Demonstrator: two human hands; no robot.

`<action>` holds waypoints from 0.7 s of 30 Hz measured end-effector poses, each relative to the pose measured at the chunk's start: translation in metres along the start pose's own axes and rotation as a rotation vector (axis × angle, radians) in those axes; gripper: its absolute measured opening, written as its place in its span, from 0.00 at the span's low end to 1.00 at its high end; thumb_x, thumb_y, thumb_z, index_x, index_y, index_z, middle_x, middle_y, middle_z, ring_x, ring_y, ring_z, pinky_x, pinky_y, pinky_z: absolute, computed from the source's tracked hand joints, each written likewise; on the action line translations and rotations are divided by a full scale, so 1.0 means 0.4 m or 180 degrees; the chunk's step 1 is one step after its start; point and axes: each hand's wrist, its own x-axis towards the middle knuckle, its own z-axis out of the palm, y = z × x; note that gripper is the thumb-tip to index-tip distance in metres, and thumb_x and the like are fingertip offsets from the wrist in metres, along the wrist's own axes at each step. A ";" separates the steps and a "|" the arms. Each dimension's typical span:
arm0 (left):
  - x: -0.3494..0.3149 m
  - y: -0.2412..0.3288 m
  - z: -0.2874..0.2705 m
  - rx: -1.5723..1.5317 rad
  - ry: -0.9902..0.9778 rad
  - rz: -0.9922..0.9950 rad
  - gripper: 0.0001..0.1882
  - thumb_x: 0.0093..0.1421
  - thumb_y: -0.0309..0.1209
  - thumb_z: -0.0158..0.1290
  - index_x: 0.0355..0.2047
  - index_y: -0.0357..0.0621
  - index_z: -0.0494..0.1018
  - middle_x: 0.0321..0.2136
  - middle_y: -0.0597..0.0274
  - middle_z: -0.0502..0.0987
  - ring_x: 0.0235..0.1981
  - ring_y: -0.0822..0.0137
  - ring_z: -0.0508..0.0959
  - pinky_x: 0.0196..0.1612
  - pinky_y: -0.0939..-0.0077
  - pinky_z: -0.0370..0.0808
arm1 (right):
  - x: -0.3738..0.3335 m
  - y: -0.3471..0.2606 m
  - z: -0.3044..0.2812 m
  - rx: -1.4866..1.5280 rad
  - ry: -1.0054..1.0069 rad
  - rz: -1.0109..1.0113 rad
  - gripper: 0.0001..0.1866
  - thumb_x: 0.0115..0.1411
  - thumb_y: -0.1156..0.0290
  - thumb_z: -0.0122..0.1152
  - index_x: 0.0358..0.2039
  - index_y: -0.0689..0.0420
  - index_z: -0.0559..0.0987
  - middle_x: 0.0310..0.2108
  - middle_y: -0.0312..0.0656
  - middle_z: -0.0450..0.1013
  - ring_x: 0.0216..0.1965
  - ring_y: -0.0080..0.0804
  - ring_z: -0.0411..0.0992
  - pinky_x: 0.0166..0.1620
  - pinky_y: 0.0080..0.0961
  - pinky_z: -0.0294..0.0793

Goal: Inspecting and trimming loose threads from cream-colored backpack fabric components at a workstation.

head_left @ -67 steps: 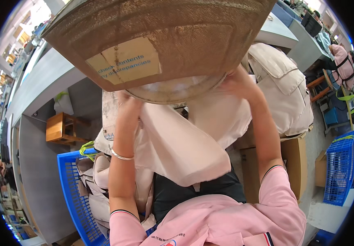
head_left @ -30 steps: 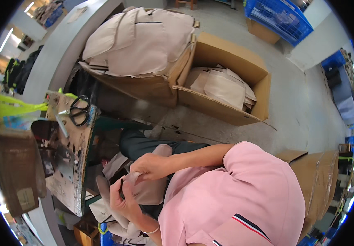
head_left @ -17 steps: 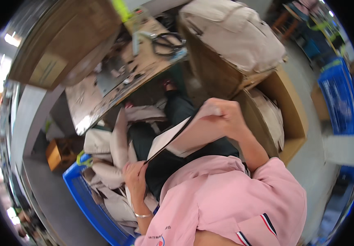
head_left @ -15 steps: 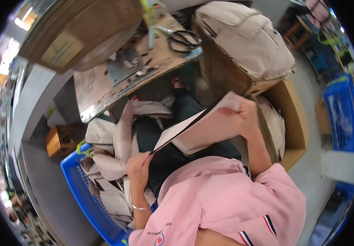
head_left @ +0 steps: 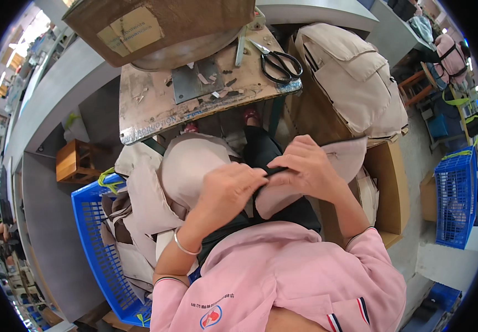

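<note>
My left hand (head_left: 225, 188) and my right hand (head_left: 308, 169) are close together above my lap, fingers closed on a beige fabric piece (head_left: 345, 157) with a dark edge. One end of it spreads out past my right hand, and a lower part hangs beneath that hand. The pinched edge between my fingertips is mostly hidden. More beige fabric (head_left: 186, 169) drapes over my left leg; whether it belongs to the same piece I cannot tell. A blue plastic basket (head_left: 81, 216) by my left side is heaped with cut beige fabric.
Ahead is a worn wooden table (head_left: 145, 119) with black-handled scissors (head_left: 280, 65), a grey metal plate (head_left: 197, 83) and scraps. A brown carton (head_left: 178, 30) overhangs it. At right, a beige backpack (head_left: 350, 77) leans above an open cardboard box (head_left: 391, 188). A wooden stool (head_left: 75, 161) stands left.
Both hands have come together over my lap; before, they were apart with the fabric stretched between them. The piece now sags and spreads to the right. My view has shifted slightly.
</note>
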 end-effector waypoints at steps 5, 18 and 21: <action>0.022 -0.061 -0.056 0.0045 0.0015 -0.0098 0.07 0.53 0.28 0.64 0.32 0.42 0.79 0.23 0.60 0.77 0.26 0.57 0.76 0.31 0.69 0.73 | 0.105 0.020 -0.010 0.0054 0.0411 -0.0108 0.06 0.49 0.66 0.72 0.28 0.51 0.84 0.20 0.33 0.68 0.26 0.32 0.68 0.39 0.29 0.66; 0.162 -0.234 -0.130 0.0856 0.1532 -0.0453 0.06 0.53 0.24 0.60 0.32 0.44 0.79 0.26 0.60 0.78 0.28 0.57 0.78 0.30 0.66 0.74 | 0.399 0.143 0.046 0.0226 0.0503 0.0121 0.08 0.53 0.67 0.69 0.33 0.55 0.85 0.26 0.37 0.76 0.29 0.34 0.67 0.40 0.28 0.66; 0.189 -0.283 -0.139 0.1015 0.1487 -0.0647 0.06 0.54 0.25 0.59 0.33 0.45 0.80 0.28 0.59 0.79 0.29 0.56 0.79 0.32 0.66 0.75 | 0.445 0.166 0.058 0.0492 0.0378 0.0486 0.10 0.54 0.67 0.69 0.34 0.59 0.84 0.28 0.40 0.79 0.29 0.37 0.71 0.39 0.29 0.69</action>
